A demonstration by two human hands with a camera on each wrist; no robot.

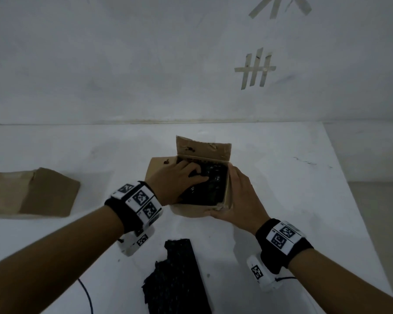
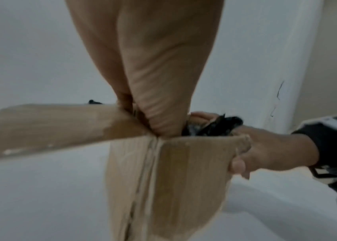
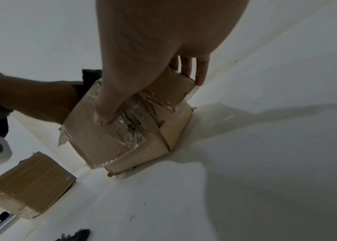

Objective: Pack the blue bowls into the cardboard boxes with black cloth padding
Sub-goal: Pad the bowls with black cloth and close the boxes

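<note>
An open cardboard box stands mid-table with its far flap up. Black cloth fills its inside. My left hand reaches into the box, bent fingers and thumb pinching the cloth. In the left wrist view the palm dips past the side flap and cloth pokes out. My right hand grips the box's right wall and near corner; its thumb presses the taped side. No blue bowl shows in any view.
A second, closed and taped cardboard box lies to the left. A loose strip of black cloth lies near the front edge between my forearms. A thin cable trails at the lower left. The wall stands close behind.
</note>
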